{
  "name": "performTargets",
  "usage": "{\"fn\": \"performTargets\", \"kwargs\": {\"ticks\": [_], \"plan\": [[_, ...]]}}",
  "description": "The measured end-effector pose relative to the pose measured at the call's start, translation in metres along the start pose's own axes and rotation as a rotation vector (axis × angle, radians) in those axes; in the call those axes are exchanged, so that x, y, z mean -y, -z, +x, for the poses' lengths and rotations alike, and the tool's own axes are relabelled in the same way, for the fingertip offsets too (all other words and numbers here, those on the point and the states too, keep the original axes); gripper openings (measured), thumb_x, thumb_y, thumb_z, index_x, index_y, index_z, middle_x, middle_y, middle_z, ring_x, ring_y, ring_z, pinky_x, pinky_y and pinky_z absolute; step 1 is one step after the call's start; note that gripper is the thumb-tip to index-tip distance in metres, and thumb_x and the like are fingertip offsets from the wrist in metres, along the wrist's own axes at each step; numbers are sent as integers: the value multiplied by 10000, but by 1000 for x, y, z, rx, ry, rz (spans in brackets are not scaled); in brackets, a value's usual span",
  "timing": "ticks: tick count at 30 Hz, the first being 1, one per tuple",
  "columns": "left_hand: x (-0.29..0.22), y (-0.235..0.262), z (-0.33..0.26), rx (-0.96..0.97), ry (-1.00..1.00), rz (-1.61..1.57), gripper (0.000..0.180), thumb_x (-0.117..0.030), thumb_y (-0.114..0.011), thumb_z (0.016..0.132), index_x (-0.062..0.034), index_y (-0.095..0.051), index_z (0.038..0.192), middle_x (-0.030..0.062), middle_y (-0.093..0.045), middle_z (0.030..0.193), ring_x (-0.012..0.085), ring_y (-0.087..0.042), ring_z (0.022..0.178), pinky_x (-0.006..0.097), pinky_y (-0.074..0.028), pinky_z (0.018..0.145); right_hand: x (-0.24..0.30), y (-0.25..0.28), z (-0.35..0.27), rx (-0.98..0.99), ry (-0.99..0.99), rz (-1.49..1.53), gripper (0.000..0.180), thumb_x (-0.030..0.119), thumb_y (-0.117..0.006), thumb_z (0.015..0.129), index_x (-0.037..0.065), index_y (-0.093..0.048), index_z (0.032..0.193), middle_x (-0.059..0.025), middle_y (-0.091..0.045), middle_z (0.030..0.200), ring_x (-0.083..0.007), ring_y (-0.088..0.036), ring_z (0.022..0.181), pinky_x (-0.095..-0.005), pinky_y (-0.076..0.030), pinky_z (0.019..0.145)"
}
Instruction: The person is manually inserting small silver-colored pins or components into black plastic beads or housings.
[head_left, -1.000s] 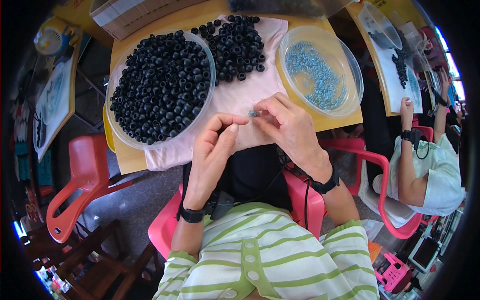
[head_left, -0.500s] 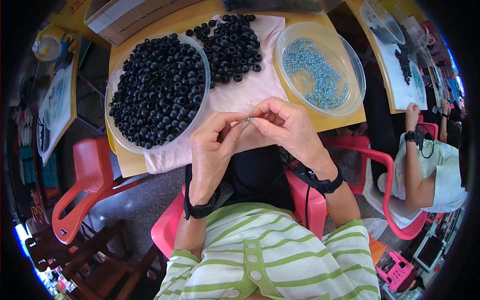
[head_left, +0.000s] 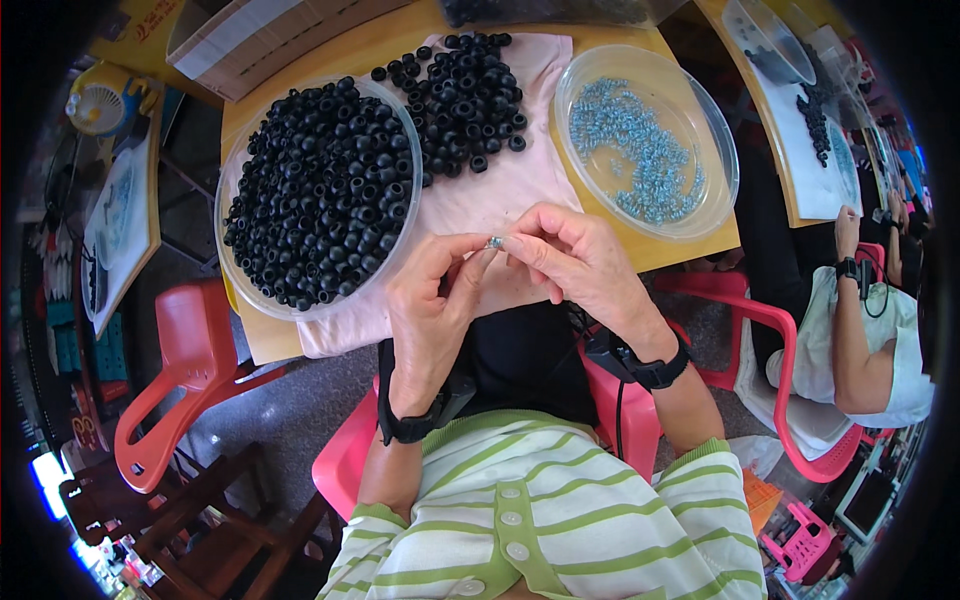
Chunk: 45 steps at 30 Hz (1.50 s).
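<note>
My left hand (head_left: pixel 432 312) and my right hand (head_left: pixel 592 272) meet over the near edge of a pale pink cloth (head_left: pixel 465 205). Pinched between both hands' thumbs and forefingers is a small shiny silver-blue piece (head_left: pixel 494 242), mostly covered by the fingertips. To the left stands a clear round tub (head_left: pixel 418 165) heaped with black beads (head_left: pixel 315 190) that have round holes. More loose black beads (head_left: pixel 468 105) lie on the cloth beyond my hands. At the right a second clear tub (head_left: pixel 708 130) holds many tiny silver-blue pieces (head_left: pixel 628 135).
A cardboard box (head_left: pixel 270 45) sits at the table's far left. A red chair (head_left: pixel 195 335) is at my left, and a pink armchair (head_left: pixel 775 320) at my right. Another person's arm (head_left: pixel 858 330) shows by a side table with a bowl (head_left: pixel 765 40).
The view has shifted slightly. My hands stay together at the small piece; the right thumb lies flatter and the lower fingers of that hand hang further down.
</note>
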<state>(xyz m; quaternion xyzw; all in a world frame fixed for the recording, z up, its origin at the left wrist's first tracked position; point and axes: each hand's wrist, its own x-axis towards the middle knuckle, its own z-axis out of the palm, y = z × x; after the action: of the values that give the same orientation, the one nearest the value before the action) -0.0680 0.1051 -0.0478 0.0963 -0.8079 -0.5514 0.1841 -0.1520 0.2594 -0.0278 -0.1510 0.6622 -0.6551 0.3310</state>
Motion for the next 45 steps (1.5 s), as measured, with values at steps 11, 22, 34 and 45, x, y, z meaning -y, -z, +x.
{"fn": "performTargets", "kwargs": {"ticks": [11, 22, 34, 45], "plan": [[-5, 1, -1, 16, -44, 90, 128, -37, -683, 878, -13, -670, 1003, -12, -530, 712, 42, -434, 594, 201, -359, 531, 2, 0, -1, 7, 27, -81, 187, 175, -604, 953, 2, -610, 881, 14, -537, 670, -34, -471, 529, -201, -388, 453], [-7, -1, 0, 20, 98, 151, 103, -79, -653, 897, 17, -618, 914, 73, -551, 700, 133, -494, 578, 265, -418, 547, -10, -3, -4, -97, 122, -64, 44, 34, -617, 901, -7, -627, 914, -1, -563, 678, -37, -493, 516, -199, -406, 426], [-10, -3, -2, 15, 57, 187, 323, -1, -727, 795, -69, -671, 1105, 4, -428, 625, 93, -416, 550, 250, -367, 519, -9, -3, -5, -119, 101, -32, 87, 62, -625, 910, -19, -639, 937, -7, -576, 667, -34, -488, 502, -195, -403, 418], [-7, 0, -3, -9, -5, 140, 167, 2, -733, 798, -36, -724, 960, 23, -554, 717, 84, -464, 590, 234, -377, 526, -6, 1, -4, -25, 88, -27, 78, 67, -623, 918, -2, -656, 904, 9, -565, 697, -29, -493, 522, -186, -394, 416]]}}
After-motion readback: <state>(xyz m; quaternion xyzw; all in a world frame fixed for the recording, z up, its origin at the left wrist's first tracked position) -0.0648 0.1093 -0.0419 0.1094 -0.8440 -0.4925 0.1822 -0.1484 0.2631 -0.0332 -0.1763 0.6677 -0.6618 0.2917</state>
